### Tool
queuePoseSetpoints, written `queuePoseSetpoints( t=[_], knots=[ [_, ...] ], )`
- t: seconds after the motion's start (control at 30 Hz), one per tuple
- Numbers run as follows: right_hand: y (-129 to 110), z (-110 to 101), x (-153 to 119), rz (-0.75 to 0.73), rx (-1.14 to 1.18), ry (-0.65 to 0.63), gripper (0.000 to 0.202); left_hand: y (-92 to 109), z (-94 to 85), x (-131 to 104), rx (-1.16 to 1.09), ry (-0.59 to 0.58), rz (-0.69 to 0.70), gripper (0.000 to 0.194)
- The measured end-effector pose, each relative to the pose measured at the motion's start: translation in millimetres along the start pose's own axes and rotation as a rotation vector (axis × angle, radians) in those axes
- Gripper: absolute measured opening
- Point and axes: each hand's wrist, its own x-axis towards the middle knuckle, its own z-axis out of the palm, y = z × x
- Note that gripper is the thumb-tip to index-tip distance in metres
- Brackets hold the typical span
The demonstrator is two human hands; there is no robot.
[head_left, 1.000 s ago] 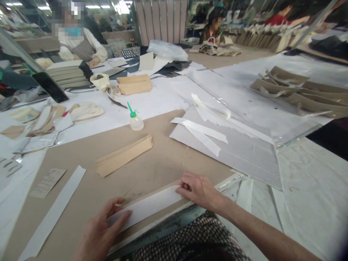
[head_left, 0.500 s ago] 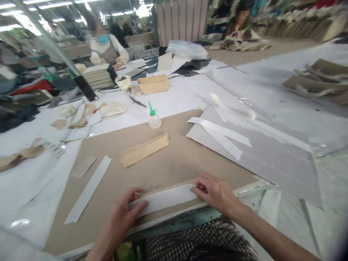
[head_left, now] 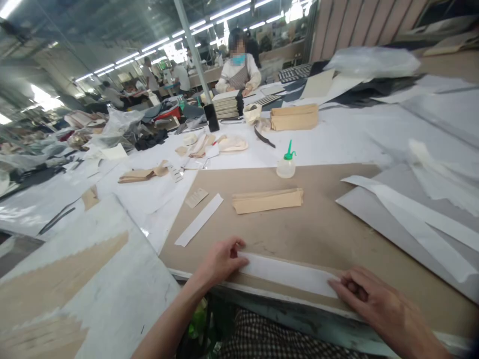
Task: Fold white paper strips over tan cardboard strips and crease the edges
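A long white paper-like strip [head_left: 290, 274] lies along the near edge of the brown work board [head_left: 269, 239]. My left hand [head_left: 223, 259] pinches its left end, with thumb and curled fingers together. At the right end, my right hand [head_left: 368, 294] holds the strip between thumb and bent forefinger. A tan layer shows along the strip's far edge, but I cannot tell whether it is a separate piece. Beyond my hands lies a stack of tan strips [head_left: 267, 201]. Another white strip [head_left: 199, 220] rests at the board's left side, beside a small translucent slotted piece [head_left: 196, 198].
A clear bottle with a green spout [head_left: 286, 162] stands at the board's far edge. Two crossed white strips [head_left: 422, 214] lie on a grey sheet [head_left: 374, 214] at right. A pale patterned slab [head_left: 123, 279] is at left. Across the table, a masked person [head_left: 239, 72] works near stacked panels [head_left: 228, 105].
The view has swung to the left, so the table's things appear farther right. Both hands stay at the strip; the left fingers now sit closer to its left end.
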Motion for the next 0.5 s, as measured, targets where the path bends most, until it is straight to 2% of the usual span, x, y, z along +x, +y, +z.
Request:
queuePoseSetpoints(
  t=[0.27,0.5],
  knots=[
    [11.5,6.5,-0.3,-0.013,0.01,-0.003,0.059,-0.5,-0.2,0.3,0.022,-0.005,0.016,0.032],
    [7.6,5.8,0.8,-0.001,0.014,0.003,0.063,-1.3,0.7,-1.3,0.027,0.013,0.006,0.034]
  ],
)
